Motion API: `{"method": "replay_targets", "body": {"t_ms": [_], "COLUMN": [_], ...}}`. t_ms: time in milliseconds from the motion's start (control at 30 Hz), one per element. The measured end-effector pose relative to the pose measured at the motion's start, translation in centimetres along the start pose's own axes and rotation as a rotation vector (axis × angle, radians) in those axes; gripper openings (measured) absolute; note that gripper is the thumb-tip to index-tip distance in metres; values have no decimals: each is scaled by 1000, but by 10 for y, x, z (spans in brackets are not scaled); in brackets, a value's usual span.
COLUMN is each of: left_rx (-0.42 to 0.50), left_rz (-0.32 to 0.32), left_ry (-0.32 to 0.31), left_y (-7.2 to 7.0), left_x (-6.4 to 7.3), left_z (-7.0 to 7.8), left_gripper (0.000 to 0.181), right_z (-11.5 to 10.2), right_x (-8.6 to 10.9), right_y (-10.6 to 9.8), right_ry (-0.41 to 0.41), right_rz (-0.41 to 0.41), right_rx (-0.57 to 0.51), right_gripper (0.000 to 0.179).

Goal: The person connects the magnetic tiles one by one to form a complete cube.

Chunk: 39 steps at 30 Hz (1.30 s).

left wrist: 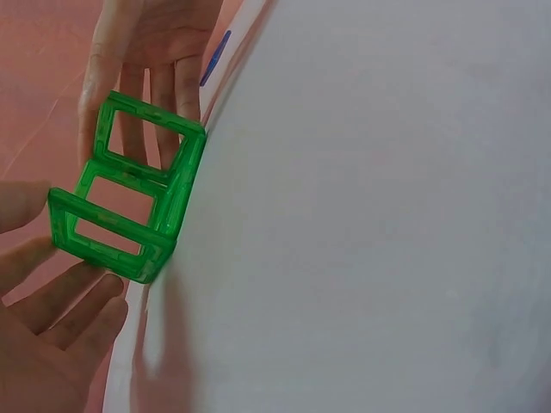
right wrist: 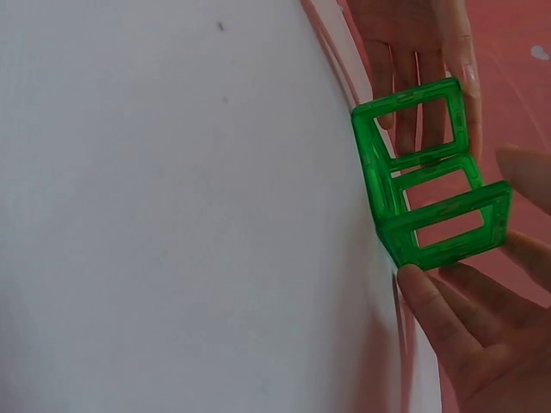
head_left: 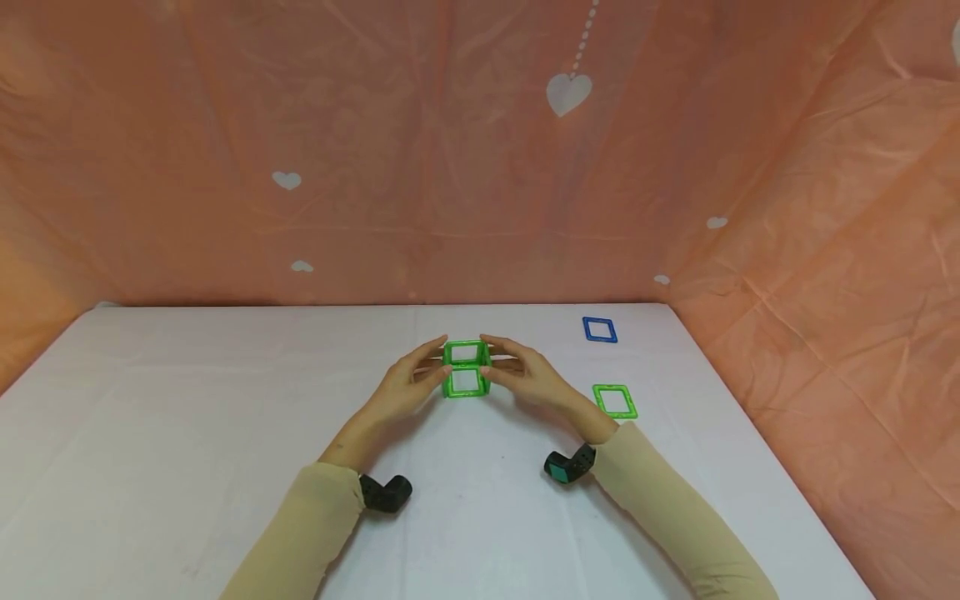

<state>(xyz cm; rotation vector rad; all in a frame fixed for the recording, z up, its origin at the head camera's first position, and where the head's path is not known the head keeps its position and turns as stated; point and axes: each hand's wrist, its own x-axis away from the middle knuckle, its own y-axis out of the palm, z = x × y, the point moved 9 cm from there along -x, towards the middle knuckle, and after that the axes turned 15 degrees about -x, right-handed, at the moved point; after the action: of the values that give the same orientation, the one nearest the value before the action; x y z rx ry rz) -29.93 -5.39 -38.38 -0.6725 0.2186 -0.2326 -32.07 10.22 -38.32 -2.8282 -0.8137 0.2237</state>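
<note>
Both hands hold a box of green magnetic tiles [head_left: 465, 366] just above or on the white table; whether it touches the table is hard to tell. Its tiles are square see-through frames joined at their edges, and some sides stand open in the wrist views. My left hand [head_left: 405, 385] grips the left side, thumb toward the near edge and fingers behind. On the opposite side, my right hand [head_left: 528, 377] grips it in a matching way. In the left wrist view the green box [left wrist: 187, 185] appears tilted between the fingers.
A single green square tile [head_left: 611, 387] lies flat beside the right forearm. Farther back on the right lies a blue square tile [head_left: 602, 340]. Orange curtain [head_left: 420, 167] with white hearts hangs behind the white table [head_left: 187, 417] and along its sides.
</note>
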Motion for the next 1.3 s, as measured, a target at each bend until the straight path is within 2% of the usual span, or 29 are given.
{"method": "replay_targets", "body": {"t_ms": [133, 300, 600, 1000, 1300], "left_rx": [-2, -6, -7, -10, -35], "left_rz": [6, 44, 68, 42, 56], "left_ry": [1, 21, -7, 23, 41], "left_y": [0, -3, -6, -4, -5], "left_x": [0, -1, 0, -2, -1], "left_z": [1, 1, 0, 2, 3], "left_gripper": [50, 46, 43, 45, 42], "right_z": [1, 0, 0, -6, -4], "right_x": [1, 2, 2, 1, -2], "right_y": [0, -2, -8, -10, -17], "right_ry": [5, -5, 26, -8, -4], "right_rz": [5, 34, 89, 94, 174], "right_rx": [-10, -27, -44, -61, -76], "right_gripper": [56, 52, 46, 41, 34]}}
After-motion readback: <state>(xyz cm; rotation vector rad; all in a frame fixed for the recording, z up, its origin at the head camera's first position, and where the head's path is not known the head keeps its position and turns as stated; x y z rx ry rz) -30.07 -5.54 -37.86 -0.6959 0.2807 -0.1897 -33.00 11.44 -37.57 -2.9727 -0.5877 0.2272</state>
